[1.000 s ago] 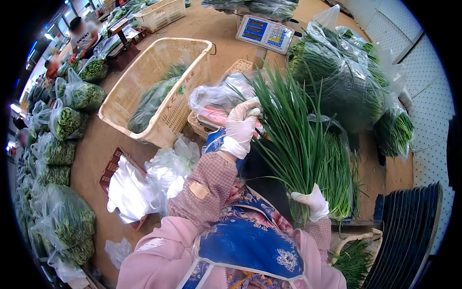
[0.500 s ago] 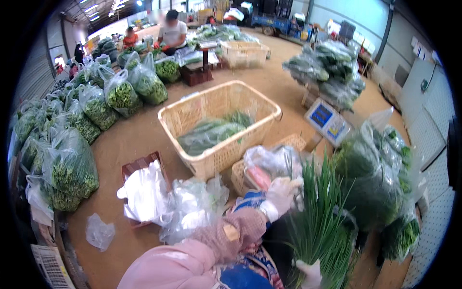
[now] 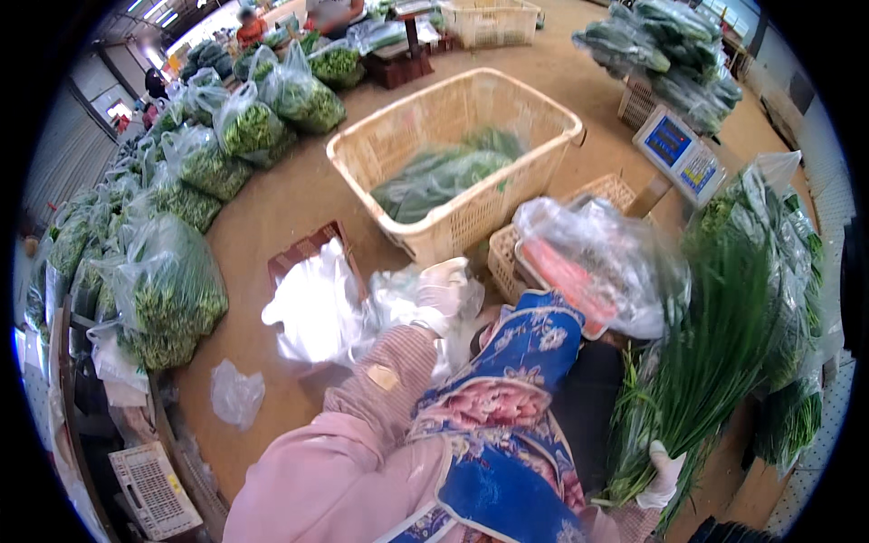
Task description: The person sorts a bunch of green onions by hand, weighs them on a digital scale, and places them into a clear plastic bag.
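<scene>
My white-gloved left hand (image 3: 441, 294) is over the crumpled clear plastic bags (image 3: 389, 294), at their right side. Its fingers are blurred, so I cannot tell whether they pinch the plastic. At the lower right, my gloved right hand (image 3: 663, 474) is closed round the lower end of a bunch of scallions (image 3: 715, 348), whose long green leaves fan up and away. More green stalks (image 3: 634, 434) lie against its left side. A stack of white plastic bags (image 3: 317, 312) rests on a dark red crate (image 3: 308, 253) left of my left hand.
Ahead stands a large cream basket (image 3: 453, 231) with bagged greens (image 3: 444, 176). Right of it are a small basket (image 3: 504, 262), a tray holding something pink under plastic (image 3: 561, 271) and a digital scale (image 3: 679, 154). Filled vegetable bags (image 3: 172, 290) line the left; others (image 3: 797, 290) stand right.
My left hand has left the scallions' upper leaves and moved left to the clear plastic bags. My right hand keeps its hold, and the bunch leans further right. The view has tilted down.
</scene>
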`<action>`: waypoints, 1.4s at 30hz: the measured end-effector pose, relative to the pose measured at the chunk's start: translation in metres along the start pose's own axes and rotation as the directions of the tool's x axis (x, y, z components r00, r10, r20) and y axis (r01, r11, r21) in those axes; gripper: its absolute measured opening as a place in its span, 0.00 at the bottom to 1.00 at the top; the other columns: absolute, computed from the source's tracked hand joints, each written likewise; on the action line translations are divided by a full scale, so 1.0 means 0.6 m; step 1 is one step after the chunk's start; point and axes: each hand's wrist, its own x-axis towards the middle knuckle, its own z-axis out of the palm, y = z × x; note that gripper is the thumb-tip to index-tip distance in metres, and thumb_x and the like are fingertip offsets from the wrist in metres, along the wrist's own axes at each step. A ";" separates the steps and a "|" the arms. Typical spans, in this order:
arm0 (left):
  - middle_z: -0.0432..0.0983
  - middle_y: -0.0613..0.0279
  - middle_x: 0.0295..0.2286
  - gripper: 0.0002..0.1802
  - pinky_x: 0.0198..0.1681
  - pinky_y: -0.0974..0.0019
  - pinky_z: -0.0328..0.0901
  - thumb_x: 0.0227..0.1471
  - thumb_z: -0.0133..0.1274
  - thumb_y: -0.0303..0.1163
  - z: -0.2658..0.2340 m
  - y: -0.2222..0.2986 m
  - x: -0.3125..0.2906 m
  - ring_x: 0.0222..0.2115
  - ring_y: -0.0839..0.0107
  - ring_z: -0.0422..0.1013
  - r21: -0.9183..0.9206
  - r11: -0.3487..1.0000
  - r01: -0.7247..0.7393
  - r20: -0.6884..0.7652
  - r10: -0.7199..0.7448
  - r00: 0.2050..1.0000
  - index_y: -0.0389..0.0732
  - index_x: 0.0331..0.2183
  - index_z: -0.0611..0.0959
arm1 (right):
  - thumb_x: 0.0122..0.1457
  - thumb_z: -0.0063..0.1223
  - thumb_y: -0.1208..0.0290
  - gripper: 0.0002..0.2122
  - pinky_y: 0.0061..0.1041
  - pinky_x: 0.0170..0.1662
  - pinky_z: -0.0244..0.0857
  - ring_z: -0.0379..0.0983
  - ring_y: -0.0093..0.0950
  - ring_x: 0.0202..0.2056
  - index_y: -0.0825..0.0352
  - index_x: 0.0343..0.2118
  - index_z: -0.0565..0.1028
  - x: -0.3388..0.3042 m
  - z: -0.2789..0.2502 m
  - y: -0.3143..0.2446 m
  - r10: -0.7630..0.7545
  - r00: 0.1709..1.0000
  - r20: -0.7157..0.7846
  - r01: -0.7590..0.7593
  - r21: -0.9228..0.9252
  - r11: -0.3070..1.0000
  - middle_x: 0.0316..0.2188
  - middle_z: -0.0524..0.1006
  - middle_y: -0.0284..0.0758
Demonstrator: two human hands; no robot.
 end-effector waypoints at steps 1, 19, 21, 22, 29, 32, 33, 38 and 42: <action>0.75 0.51 0.32 0.14 0.39 0.61 0.65 0.45 0.43 0.26 -0.019 -0.019 -0.015 0.34 0.58 0.71 0.203 0.978 -0.042 -0.046 0.053 0.998 0.42 0.37 0.79 | 0.45 0.54 0.82 0.22 0.23 0.32 0.69 0.71 0.25 0.28 0.72 0.46 0.64 0.009 -0.021 0.012 -0.016 1.000 -0.007 0.016 -0.011 1.000 0.33 0.73 0.36; 0.75 0.48 0.26 0.15 0.33 0.57 0.66 0.50 0.42 0.38 -0.066 -0.179 -0.206 0.27 0.55 0.72 0.619 0.771 0.150 0.461 -0.511 0.726 0.40 0.29 0.79 | 0.48 0.51 0.78 0.18 0.18 0.30 0.65 0.69 0.21 0.26 0.73 0.44 0.67 0.001 -0.006 0.004 -0.111 0.991 -0.073 0.116 0.070 0.991 0.30 0.73 0.33; 0.75 0.48 0.26 0.15 0.33 0.57 0.66 0.50 0.42 0.38 -0.069 -0.179 -0.211 0.26 0.55 0.72 0.625 0.764 0.162 0.460 -0.528 0.714 0.40 0.29 0.79 | 0.47 0.51 0.77 0.18 0.18 0.29 0.65 0.69 0.21 0.26 0.73 0.44 0.67 -0.011 -0.008 0.012 -0.069 0.994 -0.087 0.074 0.051 0.996 0.30 0.73 0.33; 0.75 0.48 0.26 0.15 0.33 0.58 0.66 0.50 0.42 0.38 -0.064 -0.173 -0.208 0.26 0.55 0.72 0.621 0.768 0.156 0.467 -0.522 0.714 0.40 0.29 0.79 | 0.47 0.50 0.77 0.18 0.19 0.29 0.65 0.68 0.21 0.26 0.73 0.43 0.67 -0.013 -0.012 0.009 -0.075 0.995 -0.071 0.080 0.061 0.995 0.29 0.73 0.33; 0.75 0.49 0.25 0.15 0.32 0.58 0.66 0.50 0.42 0.39 -0.060 -0.171 -0.195 0.26 0.57 0.72 0.620 0.766 0.168 0.456 -0.526 0.718 0.40 0.30 0.79 | 0.46 0.50 0.76 0.17 0.19 0.29 0.65 0.69 0.22 0.25 0.72 0.42 0.68 0.004 -0.037 0.038 -0.095 0.984 -0.148 0.099 0.016 0.995 0.26 0.72 0.34; 0.75 0.49 0.25 0.15 0.32 0.59 0.66 0.51 0.42 0.39 -0.055 -0.163 -0.186 0.25 0.57 0.72 0.614 0.769 0.177 0.456 -0.529 0.716 0.40 0.30 0.79 | 0.47 0.48 0.77 0.16 0.20 0.29 0.66 0.69 0.23 0.25 0.72 0.41 0.67 0.013 -0.051 0.047 -0.148 0.982 -0.115 0.151 0.026 0.988 0.27 0.72 0.34; 0.75 0.49 0.25 0.15 0.31 0.59 0.66 0.51 0.42 0.39 -0.057 -0.164 -0.189 0.25 0.57 0.72 0.620 0.764 0.180 0.453 -0.536 0.712 0.40 0.30 0.79 | 0.47 0.48 0.77 0.16 0.20 0.29 0.66 0.69 0.23 0.25 0.72 0.41 0.67 0.005 -0.032 0.031 -0.149 0.983 -0.110 0.153 0.029 0.988 0.27 0.72 0.34; 0.75 0.49 0.25 0.15 0.31 0.59 0.66 0.51 0.42 0.39 -0.045 -0.160 -0.184 0.25 0.58 0.72 0.610 0.772 0.180 0.462 -0.531 0.710 0.40 0.30 0.79 | 0.47 0.46 0.77 0.16 0.20 0.29 0.68 0.70 0.24 0.25 0.72 0.41 0.66 -0.033 0.024 -0.007 -0.086 0.995 -0.054 0.092 0.121 0.988 0.27 0.72 0.35; 0.75 0.50 0.25 0.15 0.30 0.60 0.66 0.51 0.42 0.39 -0.045 -0.154 -0.175 0.24 0.59 0.72 0.610 0.772 0.180 0.463 -0.531 0.710 0.40 0.30 0.79 | 0.47 0.48 0.76 0.17 0.22 0.32 0.68 0.70 0.24 0.27 0.71 0.43 0.66 -0.040 0.033 -0.009 -0.072 0.994 -0.083 0.083 0.149 0.985 0.26 0.72 0.33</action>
